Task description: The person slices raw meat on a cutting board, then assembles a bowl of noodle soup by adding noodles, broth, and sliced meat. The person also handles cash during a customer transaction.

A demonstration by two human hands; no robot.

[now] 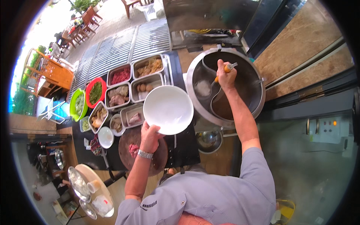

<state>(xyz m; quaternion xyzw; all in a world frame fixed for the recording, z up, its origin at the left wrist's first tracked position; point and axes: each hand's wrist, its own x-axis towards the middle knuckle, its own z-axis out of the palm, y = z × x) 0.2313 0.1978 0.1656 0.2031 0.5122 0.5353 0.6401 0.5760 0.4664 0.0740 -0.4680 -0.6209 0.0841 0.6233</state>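
My left hand (pixel 150 138) grips the near left rim of a white bowl (pixel 168 109). The bowl holds nothing I can make out and is tilted toward me. My right hand (pixel 226 76) is closed around the orange handle (pixel 216 80) of a strainer or ladle. It reaches over a large round metal pot (pixel 194 108), which a curved divider (pixel 206 64) splits into compartments. In the left compartment, a whitish mass (pixel 203 88), possibly noodles, sits at the tool's lower end. Brown liquid (pixel 225 105) shows in the right compartment.
Steel trays of meat (pixel 121 76), eggs (pixel 144 87) and other food stand left of the bowl. Red (pixel 96 92) and green (pixel 78 104) baskets hold greens. Raw meat (pixel 134 150) lies on a round chopping board (pixel 126 140). A pan (pixel 209 140) sits below the pot.
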